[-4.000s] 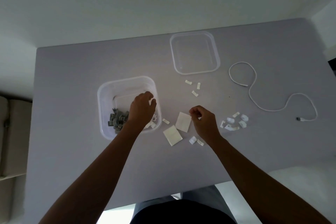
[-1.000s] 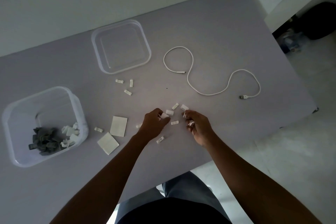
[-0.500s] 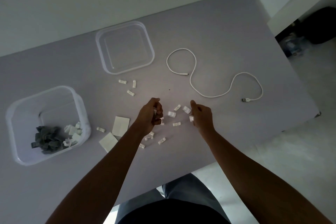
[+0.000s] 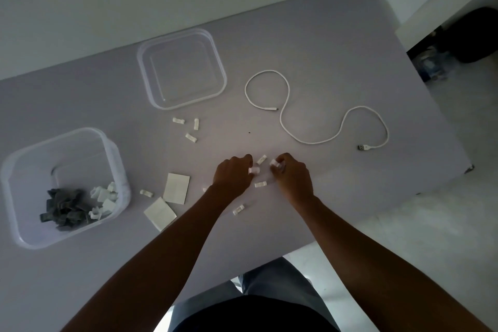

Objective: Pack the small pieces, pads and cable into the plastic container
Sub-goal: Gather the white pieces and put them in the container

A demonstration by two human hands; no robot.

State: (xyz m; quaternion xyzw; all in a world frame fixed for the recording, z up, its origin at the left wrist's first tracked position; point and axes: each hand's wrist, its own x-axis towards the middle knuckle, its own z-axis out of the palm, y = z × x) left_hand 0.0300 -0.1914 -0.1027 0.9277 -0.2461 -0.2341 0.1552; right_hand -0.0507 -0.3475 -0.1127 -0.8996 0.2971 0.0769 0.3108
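Observation:
A clear plastic container [image 4: 114, 153] stands at the left with grey pieces [image 4: 64, 207] and white pieces [image 4: 103, 197] inside. Small white pieces lie scattered on the table: three [image 4: 191, 137] near the lid, others [image 4: 260, 184] between my hands. My left hand [image 4: 233, 176] has its fingers curled and pinches a white piece [image 4: 253, 170]. My right hand [image 4: 292, 179] pinches another white piece [image 4: 275, 169]. Two white pads [image 4: 176, 188] lie left of my left hand. The white cable [image 4: 285, 116] snakes across the table's right half.
A clear lid [image 4: 183, 70] lies upside down at the back centre. The grey table [image 4: 336, 48] ends close to my body and at the right, where the floor and a dark object [image 4: 474, 35] show.
Both hands have closed in on the cluster of white pieces and each now pinches one. Four seconds ago my left hand was in the container.

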